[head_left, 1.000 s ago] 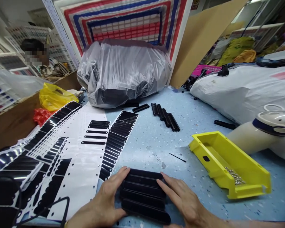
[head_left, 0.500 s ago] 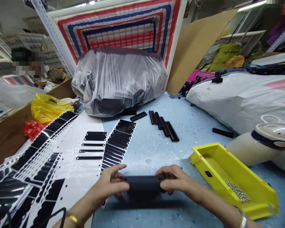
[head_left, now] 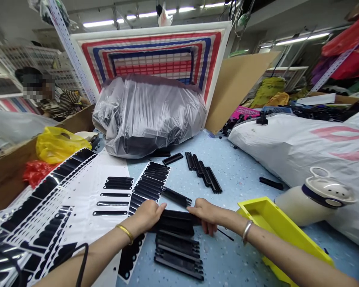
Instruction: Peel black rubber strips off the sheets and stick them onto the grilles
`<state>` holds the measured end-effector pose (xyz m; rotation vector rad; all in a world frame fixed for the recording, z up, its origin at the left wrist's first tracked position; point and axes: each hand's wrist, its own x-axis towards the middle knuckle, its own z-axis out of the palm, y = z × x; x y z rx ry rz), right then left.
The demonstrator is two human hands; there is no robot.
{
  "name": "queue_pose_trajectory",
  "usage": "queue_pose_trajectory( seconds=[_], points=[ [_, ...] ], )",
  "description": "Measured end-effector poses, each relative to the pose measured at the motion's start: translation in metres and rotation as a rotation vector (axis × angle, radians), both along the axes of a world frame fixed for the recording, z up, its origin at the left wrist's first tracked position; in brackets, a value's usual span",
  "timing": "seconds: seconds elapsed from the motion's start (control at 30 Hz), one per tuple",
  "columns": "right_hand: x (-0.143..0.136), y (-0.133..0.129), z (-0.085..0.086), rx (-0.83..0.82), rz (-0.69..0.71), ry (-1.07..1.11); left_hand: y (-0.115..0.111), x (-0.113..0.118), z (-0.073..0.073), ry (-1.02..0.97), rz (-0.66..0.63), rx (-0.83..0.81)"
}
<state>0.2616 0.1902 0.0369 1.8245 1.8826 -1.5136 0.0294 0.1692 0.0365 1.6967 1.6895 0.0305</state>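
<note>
My left hand (head_left: 147, 217) is closed on the left end of a flat black plastic piece (head_left: 176, 218), thumb along its top edge. At the other end my right hand (head_left: 204, 215) grips it, with the fingers curled under and partly hidden. Just beyond lies a slotted black piece (head_left: 177, 197), slanting near my right thumb. Closer to me several similar black pieces (head_left: 179, 257) lie in an overlapping row on the blue speckled table (head_left: 236, 259). A thin black rod (head_left: 226, 234) shows beside my right hand; whether I hold it is unclear.
White sheets with black strips (head_left: 112, 213) cover the left side. A yellow bin (head_left: 287, 235) and a cream bottle (head_left: 314, 199) stand right. Several black pieces (head_left: 203, 171) lie farther back, before a grey plastic-wrapped bundle (head_left: 151, 113). A person (head_left: 60, 99) is at far left.
The view has tilted up. The blurred black piece between my hands is now among other pieces, and the row nearer me has come into sight. Both hands now reach farther forward.
</note>
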Motion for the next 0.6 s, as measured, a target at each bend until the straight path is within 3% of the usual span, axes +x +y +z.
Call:
queue_pose_trajectory(
  seconds=[0.1,0.3,0.43,0.6],
  points=[
    [0.001,0.005,0.004,0.202,0.041,-0.127,0.005,-0.001,0.003,0.102,-0.047,0.164],
    [-0.001,0.022,0.020,0.612,0.134,-0.303,0.012,0.001,0.001,0.183,-0.065,0.289],
    [-0.006,0.015,0.025,0.680,0.226,-0.308,-0.007,-0.013,0.006,0.167,-0.084,0.354],
    [-0.010,0.001,0.025,0.711,0.268,-0.331,-0.042,-0.033,0.000,0.045,-0.270,0.380]
  ],
)
